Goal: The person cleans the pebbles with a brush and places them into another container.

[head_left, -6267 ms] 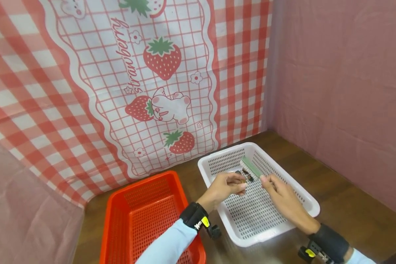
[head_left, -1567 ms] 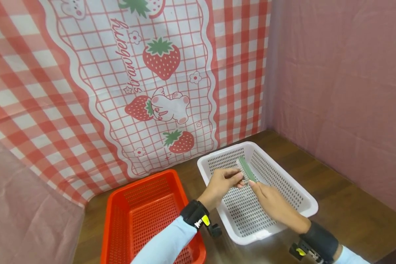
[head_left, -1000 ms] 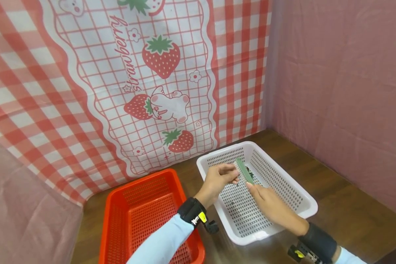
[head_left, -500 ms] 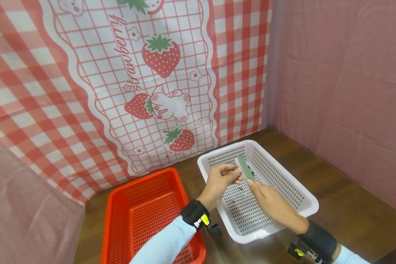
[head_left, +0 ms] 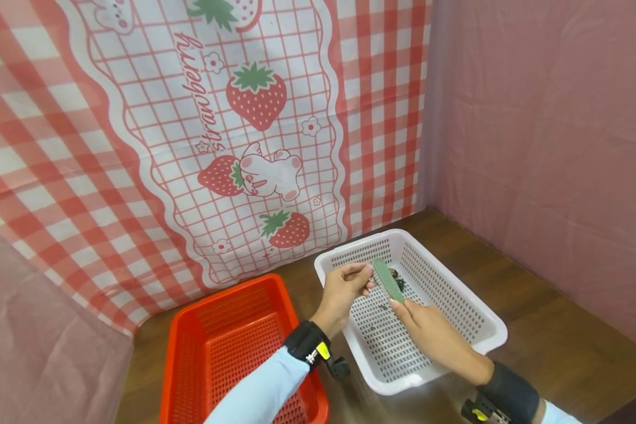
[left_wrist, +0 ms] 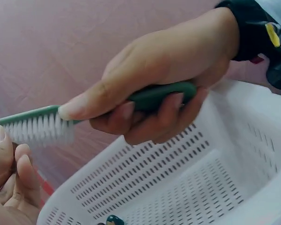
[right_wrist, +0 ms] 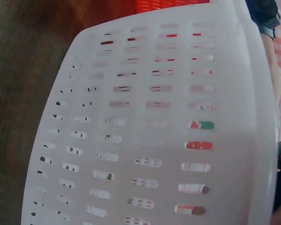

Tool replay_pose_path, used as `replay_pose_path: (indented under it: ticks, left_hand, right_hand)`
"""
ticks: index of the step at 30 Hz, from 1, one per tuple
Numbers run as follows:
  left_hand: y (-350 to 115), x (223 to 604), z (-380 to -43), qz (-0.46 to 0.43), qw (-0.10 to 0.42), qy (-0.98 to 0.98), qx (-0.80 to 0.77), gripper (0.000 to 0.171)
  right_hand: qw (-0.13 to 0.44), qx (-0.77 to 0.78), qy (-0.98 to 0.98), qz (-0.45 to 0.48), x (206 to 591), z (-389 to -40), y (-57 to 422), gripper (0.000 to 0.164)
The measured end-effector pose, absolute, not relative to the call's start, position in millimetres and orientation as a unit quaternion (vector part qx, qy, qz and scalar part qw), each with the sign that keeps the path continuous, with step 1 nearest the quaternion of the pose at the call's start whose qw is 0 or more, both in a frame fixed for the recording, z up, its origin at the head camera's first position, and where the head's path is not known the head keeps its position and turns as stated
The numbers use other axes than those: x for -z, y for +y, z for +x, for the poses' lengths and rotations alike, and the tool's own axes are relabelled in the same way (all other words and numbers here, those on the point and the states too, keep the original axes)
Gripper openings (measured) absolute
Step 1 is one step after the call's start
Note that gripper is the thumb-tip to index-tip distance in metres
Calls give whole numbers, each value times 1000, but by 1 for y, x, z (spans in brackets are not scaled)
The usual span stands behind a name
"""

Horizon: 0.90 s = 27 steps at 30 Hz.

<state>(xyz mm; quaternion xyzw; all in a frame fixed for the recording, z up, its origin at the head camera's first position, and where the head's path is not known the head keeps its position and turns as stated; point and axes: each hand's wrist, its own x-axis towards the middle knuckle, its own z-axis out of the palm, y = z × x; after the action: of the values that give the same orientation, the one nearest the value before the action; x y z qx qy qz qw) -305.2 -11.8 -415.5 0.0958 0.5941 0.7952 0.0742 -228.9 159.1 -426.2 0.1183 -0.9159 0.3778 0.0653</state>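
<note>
Green brush (head_left: 387, 279): over the white basket (head_left: 394, 386), toward its 11 o'clock end, head pointing to 11. Right hand (head_left: 434, 334) grips the handle, thumb laid along the neck; in the head view the fingers cover most of the handle, better seen in the left wrist view.

Left hand (head_left: 344, 290) at the brush's 9 o'clock, thumb and fingertips pinching a small brown piece (left_wrist: 14, 153). Piece nearly all hidden; kind and shape not readable. Bristle tips run up to these fingertips; whether they touch the piece, cannot tell.

Dark clutter (head_left: 398, 280) in the basket at the brush's 3 o'clock, partly behind it; separate items hard to sort. One glossy teal item (left_wrist: 115, 220) is cut by the left wrist view's bottom edge. Loose dark specks (head_left: 383, 307) on the basket floor, brush's 6 to 7 o'clock.

Right wrist view: slotted basket wall blocks nearly everything; blurred dark shapes at 3 o'clock, unclear.

Red basket (head_left: 238, 347) at the white one's 8 to 9 o'clock, lower edge cut off, left sleeve (head_left: 265, 386) across it. Brown tabletop (head_left: 551, 330) beneath both. Strawberry cloth (head_left: 257, 97) at 11 o'clock, pink cloth (head_left: 540, 147) at 1.
</note>
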Motion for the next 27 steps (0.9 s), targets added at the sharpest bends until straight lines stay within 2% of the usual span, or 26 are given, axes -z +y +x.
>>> replay_pose_path:
  ticks: [5, 10, 13, 15, 19, 23, 27]
  left_hand:
    - [-11, 415, -302, 105, 95, 617, -774, 27]
    - [-11, 414, -305, 62, 49, 585, -807, 26]
    - [-12, 413, -306, 51, 47, 570, -819, 27]
    - [-13, 413, -305, 58, 61, 566, -820, 27]
    - [-13, 411, -302, 94, 79, 579, -806, 29]
    - [-14, 411, -302, 117, 78, 595, -791, 32]
    - [-15, 410, -302, 124, 73, 599, -788, 30]
  right_hand:
    - [89, -383, -913, 108, 427, -230, 157, 40]
    - [75, -370, -917, 130, 429, -230, 157, 38]
    - [64, -374, -916, 133, 431, -230, 158, 38]
    - [52, -391, -910, 127, 432, -230, 158, 40]
    - [63, -401, -906, 120, 430, -233, 157, 43]
    - [91, -402, -904, 114, 430, -234, 156, 41]
    - [90, -422, -895, 115, 433, -232, 155, 39]
